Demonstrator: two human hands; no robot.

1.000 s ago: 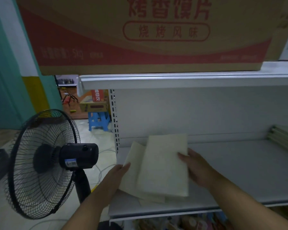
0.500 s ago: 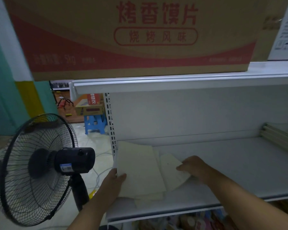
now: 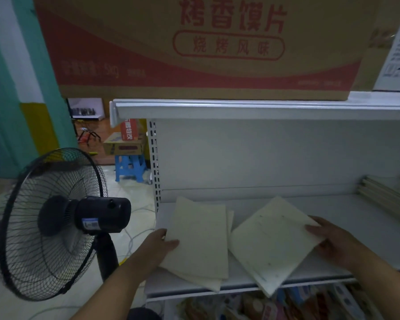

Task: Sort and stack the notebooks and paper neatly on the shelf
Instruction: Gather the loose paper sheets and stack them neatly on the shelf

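Shelf (image 3: 346, 211): white metal, middle tier. We count two lots of the task's stock on its left half.

Paper pile (image 3: 199, 239): several pale sheets, loosely fanned, lying flat at the shelf's left end, with the lowest corners reaching the front lip. Our left hand (image 3: 158, 247) grips its left edge, thumb on top, the other fingers hidden beneath.

Notebook (image 3: 270, 243): pale cover, turned cornerwise, just to the right of the paper pile. We cannot tell whether the two touch. Its near corner overhangs the front lip. Our right hand (image 3: 330, 243) pinches its right corner, thumb laid on the cover, the remaining fingers underneath.

Far stack (image 3: 383, 195) — pale flat items at the shelf's right end, well apart from both hands.

Above we list a cardboard box (image 3: 194, 54) with red print, standing on the upper shelf.

Left of the unit we note a black standing fan (image 3: 53, 222) and, beyond it, a blue stool (image 3: 129, 167) on the floor
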